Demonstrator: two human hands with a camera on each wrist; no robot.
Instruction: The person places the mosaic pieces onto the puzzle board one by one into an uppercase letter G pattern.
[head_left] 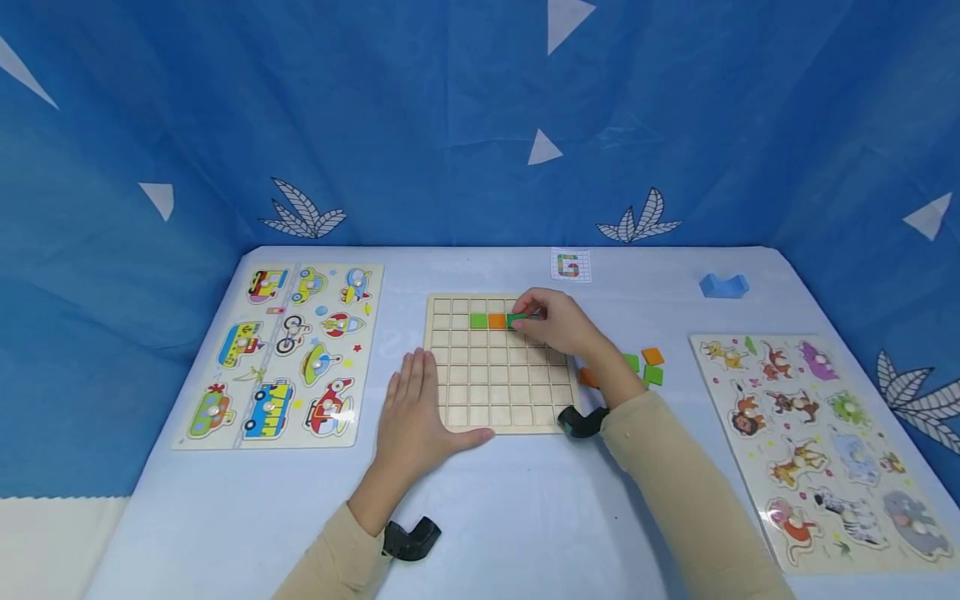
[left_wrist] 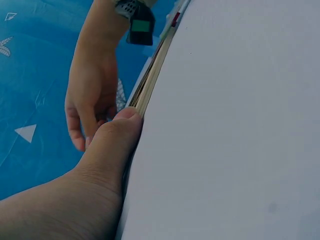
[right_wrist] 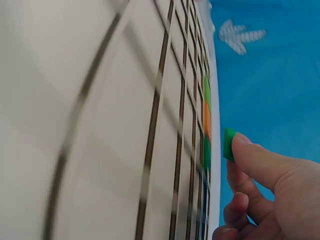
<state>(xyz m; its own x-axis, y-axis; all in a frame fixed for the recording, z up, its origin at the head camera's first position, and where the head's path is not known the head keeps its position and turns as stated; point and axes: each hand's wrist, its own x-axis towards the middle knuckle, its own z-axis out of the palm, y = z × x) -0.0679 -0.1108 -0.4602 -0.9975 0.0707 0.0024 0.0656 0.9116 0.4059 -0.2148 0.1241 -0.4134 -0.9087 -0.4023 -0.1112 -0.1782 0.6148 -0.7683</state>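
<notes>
A wooden grid board (head_left: 498, 375) lies mid-table. In one row near its far side sit a light green tile (head_left: 479, 321), an orange tile (head_left: 497, 321) and a darker green tile (head_left: 515, 320). Over that row, my right hand (head_left: 558, 323) pinches a green square tile (right_wrist: 229, 144) between thumb and fingers; the right wrist view shows it just off the board's surface. My left hand (head_left: 416, 412) rests against the board's near left corner, fingers straight along the left side. Its thumb (left_wrist: 117, 135) presses along the near edge.
Several loose orange and green tiles (head_left: 653, 375) lie right of the board, partly behind my right forearm. A small card (head_left: 570, 265) with a tile pattern and a blue block (head_left: 723, 286) lie farther back. Puzzle boards with vehicles (head_left: 356, 292) and animals (head_left: 712, 392) flank the table.
</notes>
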